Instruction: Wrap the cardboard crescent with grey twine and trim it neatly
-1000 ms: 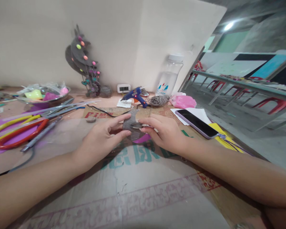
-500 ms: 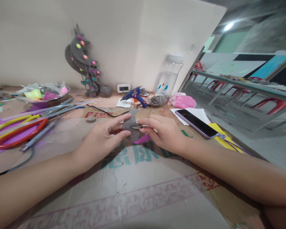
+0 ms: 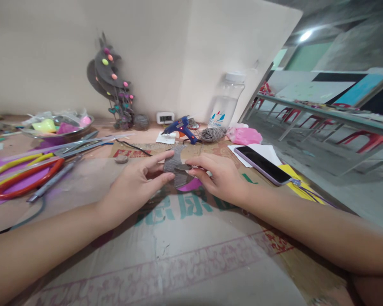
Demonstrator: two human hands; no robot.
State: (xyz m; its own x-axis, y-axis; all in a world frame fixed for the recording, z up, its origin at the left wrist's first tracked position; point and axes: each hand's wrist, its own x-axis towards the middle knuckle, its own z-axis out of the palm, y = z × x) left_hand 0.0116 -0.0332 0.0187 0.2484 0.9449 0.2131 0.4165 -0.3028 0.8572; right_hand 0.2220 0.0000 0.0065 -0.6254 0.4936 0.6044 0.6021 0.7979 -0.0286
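My left hand (image 3: 140, 176) is closed on the outer edge of a grey yarn-wrapped crescent (image 3: 175, 160), thumb at the front and fingers behind. From the other side, my right hand (image 3: 218, 174) pinches a small dark grey piece (image 3: 182, 167) against the crescent's inner curve. Its far end is hidden by my fingertips. Just under the crescent lies a purple scrap (image 3: 191, 185). Beyond my hands a blue glue gun (image 3: 181, 126) stands with a red light lit, beside a ball of grey yarn (image 3: 212, 133).
Scissors with red and yellow handles (image 3: 28, 178) lie left, near a metal bowl (image 3: 67, 135) of coloured pieces. A decorated crescent ornament (image 3: 110, 76) is against the wall. At right are a water bottle (image 3: 226, 102), pink bag (image 3: 245, 135) and phone (image 3: 263, 165). Cardboard (image 3: 178, 255) covers the table.
Both hands keep almost the same place and grip. The crescent has shifted and turned very slightly between them.
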